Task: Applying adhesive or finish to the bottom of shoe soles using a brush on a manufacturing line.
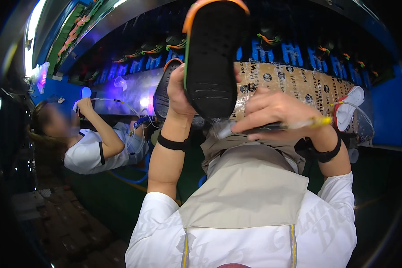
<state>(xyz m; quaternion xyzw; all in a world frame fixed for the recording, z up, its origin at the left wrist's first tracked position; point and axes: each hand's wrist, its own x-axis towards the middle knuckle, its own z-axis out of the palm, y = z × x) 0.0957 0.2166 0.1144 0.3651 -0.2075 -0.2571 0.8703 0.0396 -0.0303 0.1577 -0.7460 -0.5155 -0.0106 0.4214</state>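
Note:
My left hand (179,96) grips a shoe sole (212,58) along its side. Its broad black face shows, with an orange rim at the far end and a green edge on the left. In my right hand (274,111) is a brush (265,128) with a dark handle, a pale neck and a yellow fitting at its rear. The blurred bristle end lies at the near end of the sole; whether it touches cannot be made out. Just left of my left hand, a second dark sole (161,91) with an orange rim rests on the bench.
Brown printed cardboard (290,85) covers part of the bench. A red and white sole (347,109) lies at right, beside a thin hose (367,117). Behind runs a rack of blue holders (292,54) with orange-edged pieces. At left a co-worker (105,147) holds a blue-lit item.

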